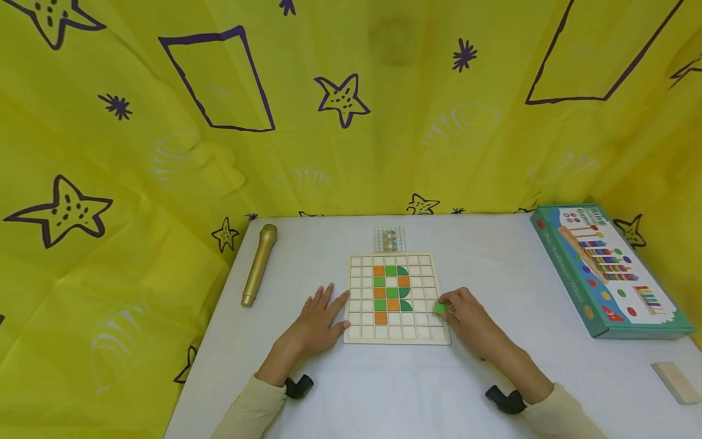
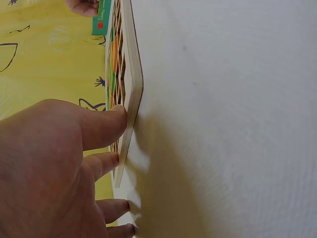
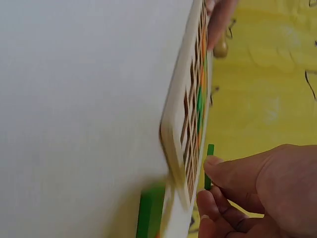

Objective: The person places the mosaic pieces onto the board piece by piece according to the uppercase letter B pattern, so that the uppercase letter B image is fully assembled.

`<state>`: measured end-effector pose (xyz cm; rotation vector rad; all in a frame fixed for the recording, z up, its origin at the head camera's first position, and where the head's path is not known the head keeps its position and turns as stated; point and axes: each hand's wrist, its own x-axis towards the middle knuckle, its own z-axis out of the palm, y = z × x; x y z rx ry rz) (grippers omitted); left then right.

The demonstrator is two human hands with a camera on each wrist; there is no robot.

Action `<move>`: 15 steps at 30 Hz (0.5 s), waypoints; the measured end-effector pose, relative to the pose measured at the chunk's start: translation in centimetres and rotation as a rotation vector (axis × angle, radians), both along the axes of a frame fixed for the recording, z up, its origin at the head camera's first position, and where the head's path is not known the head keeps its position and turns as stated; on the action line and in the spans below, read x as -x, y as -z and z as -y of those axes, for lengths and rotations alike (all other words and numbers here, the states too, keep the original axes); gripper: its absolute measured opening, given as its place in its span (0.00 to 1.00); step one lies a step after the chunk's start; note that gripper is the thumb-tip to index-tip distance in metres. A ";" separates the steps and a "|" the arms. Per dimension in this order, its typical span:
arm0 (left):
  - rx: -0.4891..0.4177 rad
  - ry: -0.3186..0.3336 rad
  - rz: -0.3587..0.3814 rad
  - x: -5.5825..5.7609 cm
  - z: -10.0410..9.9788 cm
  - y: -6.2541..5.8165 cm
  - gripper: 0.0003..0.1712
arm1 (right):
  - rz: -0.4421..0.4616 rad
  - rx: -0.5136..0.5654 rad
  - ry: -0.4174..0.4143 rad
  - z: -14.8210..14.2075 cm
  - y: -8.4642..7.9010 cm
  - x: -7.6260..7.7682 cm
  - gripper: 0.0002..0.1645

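Observation:
A pale wooden grid board (image 1: 424, 320) lies on the white table, with orange and green tiles (image 1: 379, 292) set in its middle cells. Spread out at the board's left edge is my left hand (image 1: 318, 320); in the left wrist view its thumb (image 2: 106, 128) rests against the rim. Between thumb and fingers, my right hand (image 1: 466, 314) pinches a green square tile (image 1: 440, 308), which overlaps the board's right edge in the head view. The right wrist view shows this tile (image 3: 210, 148) edge-on, above the table. Another green piece (image 3: 151, 212) sits near the board's corner.
Just behind the board lies a small card (image 1: 390, 239) printed with a similar grid pattern. A gold microphone (image 1: 259, 265) is on the left. At the right are a green toy box (image 1: 614, 274) and a small wooden block (image 1: 676, 382). Yellow curtain (image 1: 384, 152) hangs behind.

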<state>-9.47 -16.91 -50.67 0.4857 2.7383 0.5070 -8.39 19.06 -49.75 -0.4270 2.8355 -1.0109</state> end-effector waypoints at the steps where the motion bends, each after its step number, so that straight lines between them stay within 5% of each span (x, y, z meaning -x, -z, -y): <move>1: 0.001 0.001 0.001 0.0 0.0 0.0 0.38 | -0.014 -0.003 -0.015 0.6 0.1 -0.1 0.15; 7: -0.001 0.001 0.002 0.1 0.0 0.0 0.38 | -0.082 -0.068 -0.088 3.7 0.9 -0.6 0.13; 15: 0.004 0.006 -0.001 0.1 -0.1 -0.1 0.39 | -0.111 -0.104 -0.080 5.4 1.0 -0.6 0.14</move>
